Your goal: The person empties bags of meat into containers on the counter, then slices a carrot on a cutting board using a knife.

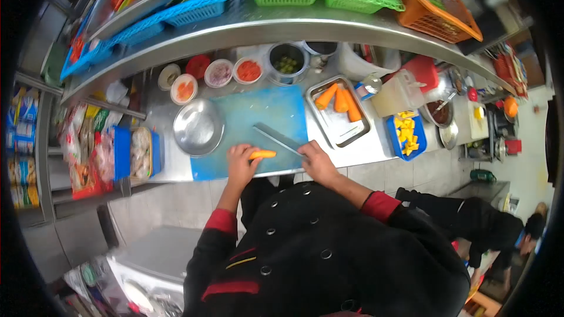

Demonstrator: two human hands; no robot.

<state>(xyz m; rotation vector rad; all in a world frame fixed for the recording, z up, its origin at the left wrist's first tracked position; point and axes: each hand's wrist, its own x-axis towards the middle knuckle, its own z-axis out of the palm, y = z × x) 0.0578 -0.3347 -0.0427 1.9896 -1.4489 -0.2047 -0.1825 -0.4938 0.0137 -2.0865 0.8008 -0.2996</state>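
Note:
On the blue cutting board, my left hand is closed around one end of a peeled carrot, whose other end points right. My right hand grips the handle of a knife. The blade slants up and to the left over the board, apart from the carrot. Just left of the board's middle, a round metal bowl overlaps its edge. To the right, a metal tray holds several peeled carrots in its upper part.
Small tubs of chopped vegetables and a pot line the counter's back. A blue container of yellow chunks stands right. A metal shelf with vegetable baskets overhangs the counter. Another person bends over at lower right.

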